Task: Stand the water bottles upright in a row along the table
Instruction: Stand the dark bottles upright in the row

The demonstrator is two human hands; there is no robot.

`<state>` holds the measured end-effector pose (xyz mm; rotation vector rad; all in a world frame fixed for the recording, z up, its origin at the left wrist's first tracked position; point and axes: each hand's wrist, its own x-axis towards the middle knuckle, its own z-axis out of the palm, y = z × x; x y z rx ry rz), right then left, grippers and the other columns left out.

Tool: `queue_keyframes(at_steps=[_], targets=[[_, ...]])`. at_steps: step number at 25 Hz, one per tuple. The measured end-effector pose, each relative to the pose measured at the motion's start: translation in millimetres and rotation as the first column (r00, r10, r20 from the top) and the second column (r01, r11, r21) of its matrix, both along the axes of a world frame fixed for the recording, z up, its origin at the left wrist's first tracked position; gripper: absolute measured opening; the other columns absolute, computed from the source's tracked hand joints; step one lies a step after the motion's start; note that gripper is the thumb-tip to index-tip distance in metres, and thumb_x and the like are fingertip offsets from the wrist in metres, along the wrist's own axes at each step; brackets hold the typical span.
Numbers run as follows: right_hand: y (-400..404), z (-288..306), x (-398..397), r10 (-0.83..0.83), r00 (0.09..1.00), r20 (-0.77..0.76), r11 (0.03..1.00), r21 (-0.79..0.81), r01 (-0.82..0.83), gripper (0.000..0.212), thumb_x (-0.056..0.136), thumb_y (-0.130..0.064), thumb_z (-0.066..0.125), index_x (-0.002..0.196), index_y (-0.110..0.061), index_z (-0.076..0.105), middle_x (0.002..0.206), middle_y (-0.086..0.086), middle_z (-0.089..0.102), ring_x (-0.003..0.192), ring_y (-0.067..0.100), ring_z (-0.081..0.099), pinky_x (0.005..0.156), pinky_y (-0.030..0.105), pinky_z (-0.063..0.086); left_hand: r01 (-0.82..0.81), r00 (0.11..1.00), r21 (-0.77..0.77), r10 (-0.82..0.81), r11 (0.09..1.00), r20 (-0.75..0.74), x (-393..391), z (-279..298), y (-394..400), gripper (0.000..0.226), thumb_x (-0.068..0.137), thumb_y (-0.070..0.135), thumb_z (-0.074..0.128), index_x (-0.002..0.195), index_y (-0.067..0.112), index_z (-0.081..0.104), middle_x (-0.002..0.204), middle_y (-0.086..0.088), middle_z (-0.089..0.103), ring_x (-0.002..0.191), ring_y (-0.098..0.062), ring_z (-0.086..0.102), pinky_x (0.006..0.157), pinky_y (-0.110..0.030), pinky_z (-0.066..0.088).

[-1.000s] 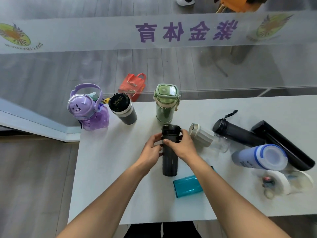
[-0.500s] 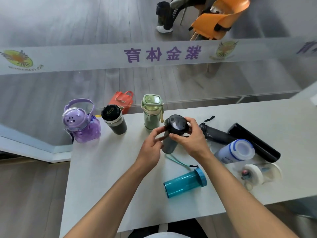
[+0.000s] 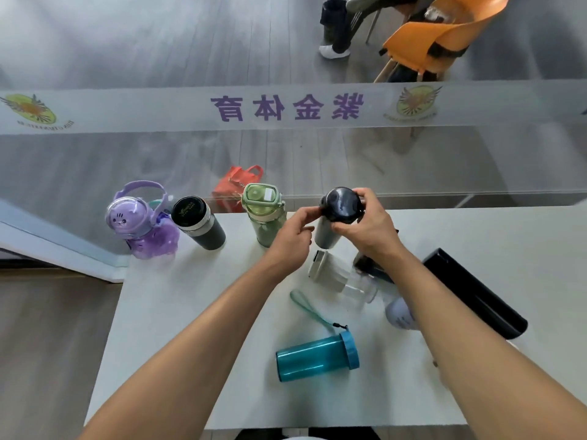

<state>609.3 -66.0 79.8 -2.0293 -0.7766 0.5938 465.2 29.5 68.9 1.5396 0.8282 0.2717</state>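
A grey bottle with a black lid [image 3: 339, 206] stands upright near the table's far edge, right of the green bottle [image 3: 264, 214]. My left hand [image 3: 293, 236] and my right hand [image 3: 370, 230] both grip it around the lid. A purple cat bottle [image 3: 139, 223] and a dark tumbler [image 3: 198, 222] stand further left in the same row. Lying flat are a clear bottle with a beige lid [image 3: 340, 274], a teal bottle [image 3: 317, 357], a long black flask [image 3: 473, 290] and a white bottle [image 3: 398, 314] partly hidden by my right forearm.
The white table [image 3: 190, 344] butts against a glass partition [image 3: 286, 154] at its far edge. A red bag [image 3: 236, 187] sits on the floor beyond the glass. An orange chair [image 3: 435, 36] and a seated person's legs [image 3: 336, 30] are at the top right.
Both hands lifted the grey bottle from the table's middle, turned it upright and moved it back to the far edge beside the green bottle. The camera view tilted upward.
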Motion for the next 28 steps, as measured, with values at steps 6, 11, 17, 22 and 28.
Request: queue_keyframes(at_steps=[6,11,17,22,28], targets=[[-2,-38,40,0.12,0.993,0.006,0.988,-0.102,-0.119,0.067,0.065,-0.025,0.085,0.123,-0.029,0.051,0.097,-0.013,0.059,0.093,0.013,0.059,0.077,0.019,0.041,-0.124,0.989,-0.078,0.117,0.989,-0.091,33,-23,-20,0.061,0.086,-0.011,0.027,0.111,0.037,0.055,0.13,0.011,0.058,0.102,0.008,0.059,0.079,-0.016,0.049],[-2,-46,55,0.138,0.99,-0.027,0.984,-0.106,-0.14,0.066,0.063,-0.032,0.082,0.122,-0.033,0.051,0.096,-0.016,0.058,0.094,0.011,0.059,0.076,0.019,0.041,-0.174,0.982,-0.133,0.163,0.976,-0.092,49,-33,-30,0.059,0.089,-0.012,0.026,0.111,0.036,0.052,0.129,0.013,0.055,0.13,-0.016,0.049,0.091,-0.027,0.047],[-1,-44,56,0.15,0.988,-0.026,0.978,-0.143,-0.153,0.072,0.064,-0.03,0.085,0.127,-0.029,0.049,0.104,-0.01,0.058,0.101,0.014,0.057,0.081,0.023,0.041,-0.189,0.98,-0.151,0.178,0.97,-0.085,50,-39,-29,0.057,0.09,-0.009,0.03,0.112,0.039,0.051,0.131,0.012,0.055,0.128,-0.019,0.05,0.095,-0.035,0.046],[-27,-43,77,0.1,0.994,-0.05,0.954,-0.278,-0.11,0.09,0.068,-0.031,0.087,0.144,-0.026,0.04,0.133,0.003,0.057,0.12,0.021,0.056,0.102,0.038,0.046,-0.195,0.971,-0.115,0.175,0.974,-0.163,41,-53,-32,0.051,0.093,-0.001,0.034,0.13,0.031,0.049,0.136,0.007,0.058,0.119,-0.018,0.056,0.096,-0.041,0.05],[-73,-55,102,0.2,0.979,-0.038,0.848,-0.493,-0.193,0.059,0.077,-0.036,0.08,0.13,-0.024,0.056,0.129,0.003,0.061,0.117,0.02,0.057,0.097,0.032,0.046,-0.054,0.974,-0.087,0.033,0.995,-0.224,34,-64,-77,0.042,0.098,0.009,0.036,0.13,0.029,0.054,0.134,0.009,0.057,0.111,-0.012,0.058,0.1,-0.04,0.051]])
